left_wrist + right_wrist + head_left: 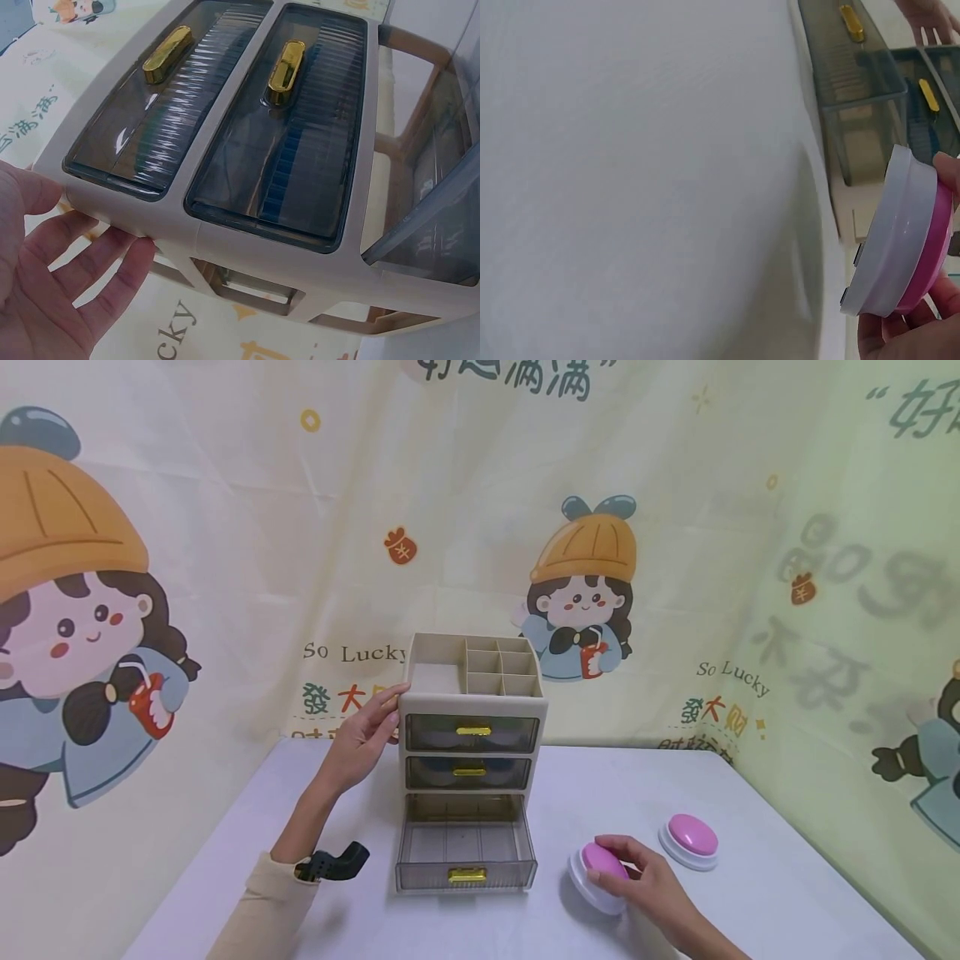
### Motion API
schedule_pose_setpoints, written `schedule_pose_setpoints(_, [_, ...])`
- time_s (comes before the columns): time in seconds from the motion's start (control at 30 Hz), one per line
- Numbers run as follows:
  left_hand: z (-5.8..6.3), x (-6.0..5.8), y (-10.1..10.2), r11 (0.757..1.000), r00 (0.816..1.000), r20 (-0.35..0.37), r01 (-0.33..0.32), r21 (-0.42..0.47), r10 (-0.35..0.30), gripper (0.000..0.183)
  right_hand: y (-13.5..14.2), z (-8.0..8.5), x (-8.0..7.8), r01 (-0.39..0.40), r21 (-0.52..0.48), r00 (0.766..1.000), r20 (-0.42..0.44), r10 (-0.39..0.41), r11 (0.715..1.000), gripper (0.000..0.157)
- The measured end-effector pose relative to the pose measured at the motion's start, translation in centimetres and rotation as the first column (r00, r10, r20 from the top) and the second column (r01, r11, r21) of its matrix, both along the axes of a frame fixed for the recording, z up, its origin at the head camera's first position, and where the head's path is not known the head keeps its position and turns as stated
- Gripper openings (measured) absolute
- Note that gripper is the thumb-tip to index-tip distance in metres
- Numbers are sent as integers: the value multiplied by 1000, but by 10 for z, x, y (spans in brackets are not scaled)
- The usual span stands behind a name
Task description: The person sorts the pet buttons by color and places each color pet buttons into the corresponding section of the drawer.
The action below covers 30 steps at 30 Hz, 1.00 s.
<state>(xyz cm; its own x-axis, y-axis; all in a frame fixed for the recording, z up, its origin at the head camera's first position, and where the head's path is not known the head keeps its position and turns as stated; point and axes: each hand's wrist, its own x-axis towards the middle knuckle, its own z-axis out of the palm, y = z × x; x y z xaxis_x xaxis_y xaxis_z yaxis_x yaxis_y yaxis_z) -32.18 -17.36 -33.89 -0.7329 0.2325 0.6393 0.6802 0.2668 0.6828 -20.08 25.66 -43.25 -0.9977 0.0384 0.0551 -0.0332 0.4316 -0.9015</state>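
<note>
A small beige desktop drawer organizer (470, 703) stands on the table, with its bottom drawer (467, 847) pulled out and nothing visible in it. The two upper drawers (285, 142) are closed, with smoky clear fronts and gold handles. Against the organizer's upper left side rests my left hand (366, 745), its fingers fairly straight along the edge. To the right of the pulled-out drawer, my right hand (647, 881) grips a round push button (904, 232) by its pink top; its white base is tilted. Another pink-and-white push button (693, 835) sits farther right.
The white table (600, 785) ends at a cartoon-printed cloth backdrop (465, 527) behind the organizer. A black wrist camera mount (333, 864) is strapped at my left sleeve. Dark, indistinct contents show through the upper drawer fronts.
</note>
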Motion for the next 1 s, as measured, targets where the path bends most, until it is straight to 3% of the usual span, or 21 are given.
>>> schedule_pose_setpoints(0.2, [0, -1, 0, 1000, 1000, -5, -2, -3, 1, 46, -10, 14, 7, -8, -9, 1000, -11, 8, 1000, 54])
schedule_pose_setpoints(0.33, [0, -2, -1, 1000, 1000, -5, 2, -4, -2, 46, -18, 19, 14, -71, 0, 994, -86, 71, 997, 54])
schedule_pose_setpoints(0.43, [-1, -2, -1, 1000, 1000, -3, 0, -6, 0, 47, -23, 18, 20, -111, 96, 966, -222, 130, 989, 55])
schedule_pose_setpoints(0.53, [-1, -2, -1, 1000, 1000, -4, 0, -6, 0, 47, -27, 16, 24, -116, 220, 904, -380, 194, 969, 57])
schedule_pose_setpoints(0.6, [-1, -2, -1, 1000, 1000, -5, 0, -6, 0, 46, -30, 15, 25, -117, 261, 872, -435, 225, 958, 58])
schedule_pose_setpoints(0.67, [-1, -2, -1, 1000, 1000, -3, 1, -5, -1, 46, -32, 16, 26, -125, 276, 858, -453, 243, 953, 59])
schedule_pose_setpoints(0.8, [-1, -1, -1, 1000, 1000, -2, 14, 1, -14, 46, -35, 18, 27, -145, 267, 857, -448, 256, 953, 58])
schedule_pose_setpoints(1.0, [0, -2, -1, 1000, 1000, -13, 26, 1, -26, 46, -40, 24, 31, -174, 255, 832, -479, 281, 951, 58])
